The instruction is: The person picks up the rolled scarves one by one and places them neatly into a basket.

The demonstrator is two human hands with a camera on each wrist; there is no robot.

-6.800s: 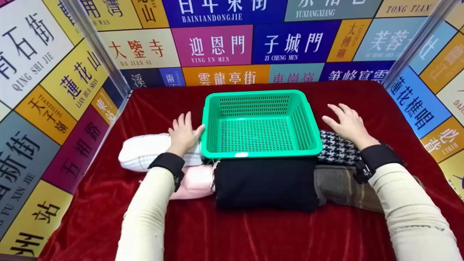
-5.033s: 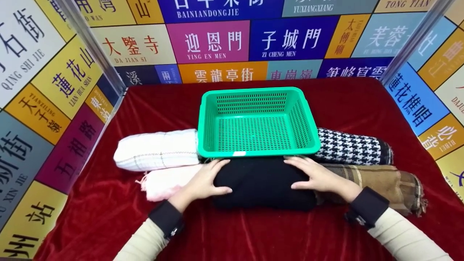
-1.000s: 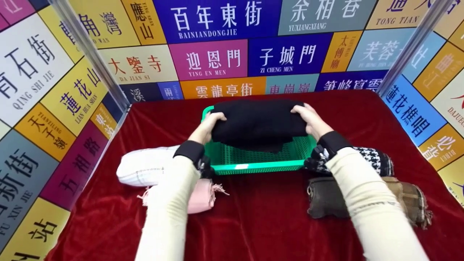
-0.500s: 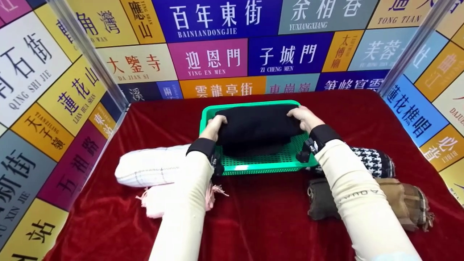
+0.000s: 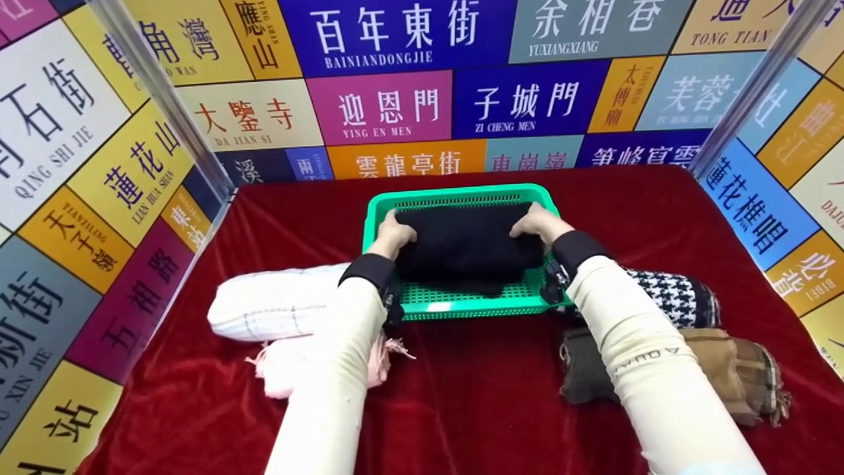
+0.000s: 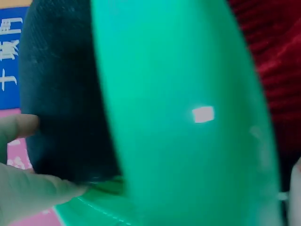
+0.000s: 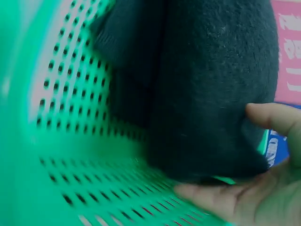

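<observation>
Holding a plain black folded cloth (image 5: 471, 244), thick and softly fuzzy, inside the green perforated basket (image 5: 461, 308), left hand (image 5: 394, 235) and right hand (image 5: 541, 223), fingers and thumbs bent around its opposite ends.

Black roll (image 5: 468, 244): soft cloth, matt, with a faintly fuzzy nap in the wrist views
Green basket (image 5: 488, 307): moulded plastic, smooth and glossy, its walls and base perforated
White roll (image 5: 270, 303): matt woven cloth with thin lines
Pink roll (image 5: 283, 369): soft matt cloth, thread fringe
Houndstooth roll (image 5: 679, 297): patterned cloth, matt
Brown roll (image 5: 725, 366): matt plaid cloth, fringed
Surface cover (image 5: 461, 409): red velvet-like cloth, sheen along its creases
Sleeves (image 5: 330, 396): smooth, light stretchy-looking cloth
Wristbands (image 5: 369, 267): black, matt
Wall panels (image 5: 379, 109): smooth, printed
Corner posts (image 5: 173, 102): shiny, metal or plastic unclear
</observation>
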